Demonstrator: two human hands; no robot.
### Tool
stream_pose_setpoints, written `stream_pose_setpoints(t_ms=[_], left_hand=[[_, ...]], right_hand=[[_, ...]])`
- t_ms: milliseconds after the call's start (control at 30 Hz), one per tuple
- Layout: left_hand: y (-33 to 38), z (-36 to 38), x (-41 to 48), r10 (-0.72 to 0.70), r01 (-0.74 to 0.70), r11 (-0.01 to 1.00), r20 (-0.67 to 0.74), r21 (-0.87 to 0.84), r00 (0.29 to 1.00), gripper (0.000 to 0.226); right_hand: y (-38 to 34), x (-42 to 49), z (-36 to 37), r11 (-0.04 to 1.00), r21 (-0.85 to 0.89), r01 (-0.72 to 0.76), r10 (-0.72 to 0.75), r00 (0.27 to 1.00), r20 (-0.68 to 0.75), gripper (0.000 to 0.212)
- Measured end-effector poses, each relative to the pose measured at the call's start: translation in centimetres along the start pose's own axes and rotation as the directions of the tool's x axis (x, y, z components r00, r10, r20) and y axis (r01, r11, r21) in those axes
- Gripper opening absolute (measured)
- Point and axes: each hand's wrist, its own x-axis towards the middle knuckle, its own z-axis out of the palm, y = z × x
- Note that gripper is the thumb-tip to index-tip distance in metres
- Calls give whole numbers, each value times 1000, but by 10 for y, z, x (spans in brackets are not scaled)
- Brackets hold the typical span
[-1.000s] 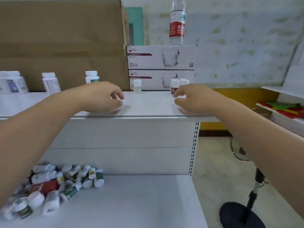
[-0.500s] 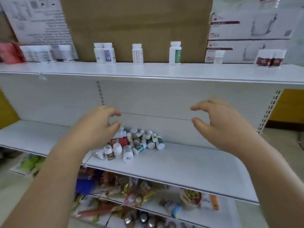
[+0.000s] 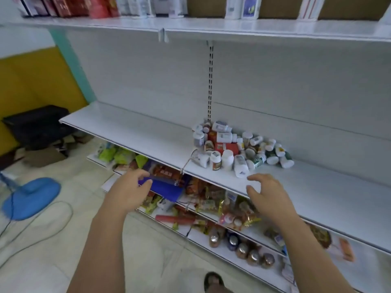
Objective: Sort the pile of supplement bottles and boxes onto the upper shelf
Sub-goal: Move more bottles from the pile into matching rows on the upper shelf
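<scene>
Supplement bottles and boxes (image 3: 239, 148) are heaped on the middle shelf (image 3: 137, 134), below the upper shelf (image 3: 264, 28). Bottles are judged light, rigid and smooth, liable to roll; a grip around the body is advised. Left hand (image 3: 127, 189) and right hand (image 3: 267, 192) are empty, fingers loosely curled, near the heap. Labels are blurred; upper-shelf stock (image 3: 249, 7) is cut off.

Snack packets (image 3: 208, 200) lie beside brown jars (image 3: 254, 255), with a blue fan base (image 3: 31, 198) on the floor (image 3: 148, 261).
</scene>
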Motion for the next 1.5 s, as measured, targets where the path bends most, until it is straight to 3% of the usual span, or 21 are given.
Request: stream_pose_setpoints(t_ms=[200, 433, 533, 700, 833, 967, 1067, 1167, 1233, 1267, 1333, 1433, 1500], left_hand=[[-54, 31, 79, -92, 96, 993, 69, -65, 993, 31], [-41, 58, 228, 13, 2, 995, 144, -101, 989, 37], [-20, 75, 287, 97, -78, 990, 177, -114, 979, 40], [17, 113, 362, 291, -300, 954, 275, -8, 916, 58], [37, 137, 403, 482, -527, 848, 342, 47, 806, 70], [46, 152, 420, 564, -670, 704, 390, 234, 728, 75], [46, 160, 421, 537, -642, 727, 380, 245, 753, 77], [40, 156, 416, 464, -505, 859, 292, 81, 837, 64], [33, 145, 408, 281, -251, 955, 211, -159, 936, 50], [30, 138, 403, 165, -63, 923, 241, -381, 956, 42], [22, 119, 390, 85, 253, 613, 381, -748, 920, 16], [13, 86, 363, 110, 489, 169, 509, -856, 854, 14], [12, 64, 345, 144, 540, 105, 551, -835, 822, 32]], right_hand=[[-27, 82, 76, 997, 72, -29, 24, 997, 75, 35], [-69, 234, 121, 998, 41, -41, 37, 995, 91, 27], [-82, 284, 136, 1000, -23, -19, 21, 993, 119, 34], [-91, 331, 165, 996, -95, 1, 19, 979, 203, 82], [-92, 343, 182, 993, -117, 5, 8, 994, 109, 80], [-83, 341, 168, 990, 112, -81, 75, 996, 54, 55], [-83, 331, 145, 941, 302, -155, 180, 982, -57, 52], [-90, 317, 127, 833, 531, -155, 284, 944, -170, 36], [-97, 304, 119, 731, 660, -172, 380, 906, -184, 22], [-103, 297, 116, 601, 774, -198, 462, 876, -134, 21], [-112, 288, 116, 274, 937, -216, 500, 864, 53, 35], [-136, 269, 117, -139, 975, -171, 341, 917, 209, 37], [-152, 256, 116, -331, 929, -167, 244, 936, 255, 38]])
